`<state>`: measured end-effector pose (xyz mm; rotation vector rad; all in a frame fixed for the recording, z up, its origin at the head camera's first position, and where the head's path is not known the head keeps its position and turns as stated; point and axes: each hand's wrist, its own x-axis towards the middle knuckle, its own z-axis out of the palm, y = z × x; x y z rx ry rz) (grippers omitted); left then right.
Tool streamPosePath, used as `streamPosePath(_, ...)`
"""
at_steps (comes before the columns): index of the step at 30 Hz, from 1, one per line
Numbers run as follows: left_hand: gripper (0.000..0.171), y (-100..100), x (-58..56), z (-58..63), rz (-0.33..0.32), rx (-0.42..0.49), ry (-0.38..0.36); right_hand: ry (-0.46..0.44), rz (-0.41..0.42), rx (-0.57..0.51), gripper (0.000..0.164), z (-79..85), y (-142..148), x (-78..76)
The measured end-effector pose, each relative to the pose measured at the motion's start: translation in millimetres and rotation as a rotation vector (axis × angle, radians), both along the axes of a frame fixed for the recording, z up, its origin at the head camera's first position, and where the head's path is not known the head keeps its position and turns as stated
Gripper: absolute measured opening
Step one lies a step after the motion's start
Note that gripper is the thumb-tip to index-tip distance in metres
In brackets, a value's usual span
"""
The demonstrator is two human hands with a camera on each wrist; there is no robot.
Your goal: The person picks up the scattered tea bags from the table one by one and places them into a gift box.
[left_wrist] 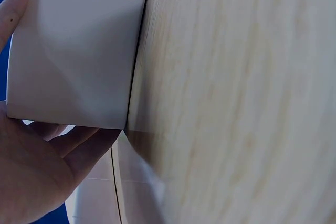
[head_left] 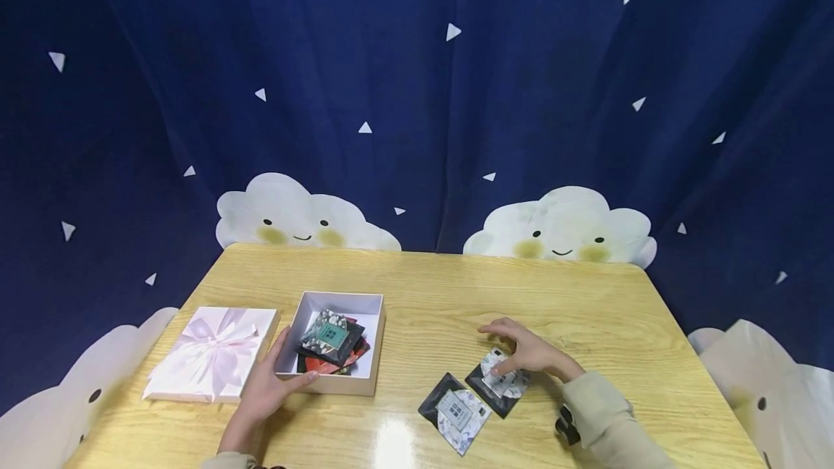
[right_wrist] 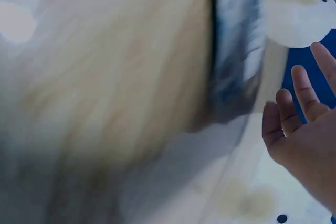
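An open white box (head_left: 375, 353) holds several flat patterned packets (head_left: 331, 336), the top one black with a green label. My left hand (head_left: 267, 387) grips its near left corner, thumb at the front rim and fingers along the side. In the left wrist view the thumb and fingers lie around the box wall (left_wrist: 79, 51). My right hand (head_left: 531, 351) is over a black and white floral packet (head_left: 498, 384) on the table, fingers spread, thumb overlapping the packet. The right wrist view shows these loosely bent fingers (right_wrist: 304, 90) holding nothing. A similar packet (head_left: 455, 413) lies beside it.
Left of the box lies a white lid (head_left: 211, 353) with a pale pink ribbon bow. Everything rests on a wooden table (head_left: 430, 302). Behind it hangs a dark blue curtain (head_left: 417, 93) with clouds and triangles.
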<state>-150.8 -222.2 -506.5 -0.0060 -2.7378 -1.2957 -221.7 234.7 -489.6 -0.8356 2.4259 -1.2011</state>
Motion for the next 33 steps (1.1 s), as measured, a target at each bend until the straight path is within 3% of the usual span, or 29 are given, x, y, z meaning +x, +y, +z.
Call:
streamPosePath(12, 0.096, 3.2, 0.7, 5.5, 0.001, 0.017, -0.006, 0.146, -0.003, 0.148, 0.077, -19.7, 21.3, 0.2)
streamPosePath(17, 0.096, 3.1, 1.8, 6.6, 0.002, 0.013, -0.011, 0.175, -0.012, 0.164, 0.069, -22.4, 23.9, 0.5)
streamPosePath(23, 0.097, 2.4, 2.2, 6.5, 0.002, 0.018, -0.011, 0.181, -0.045, 0.140, 0.059, -20.6, 20.6, 2.9)
streamPosePath(25, 0.097, 2.0, 2.0, 5.6, 0.001, 0.022, -0.008, 0.146, -0.069, 0.113, 0.053, -19.6, 19.3, 3.6)
streamPosePath(30, 0.097, 1.5, 1.9, 3.1, 0.004, 0.030, -0.008, 0.095, -0.172, 0.014, 0.034, -20.7, 17.9, 4.0)
streamPosePath(33, 0.097, 1.6, 2.1, 2.8, 0.007, 0.031, -0.008, 0.119, -0.243, -0.018, 0.027, -22.4, 19.2, 3.4)
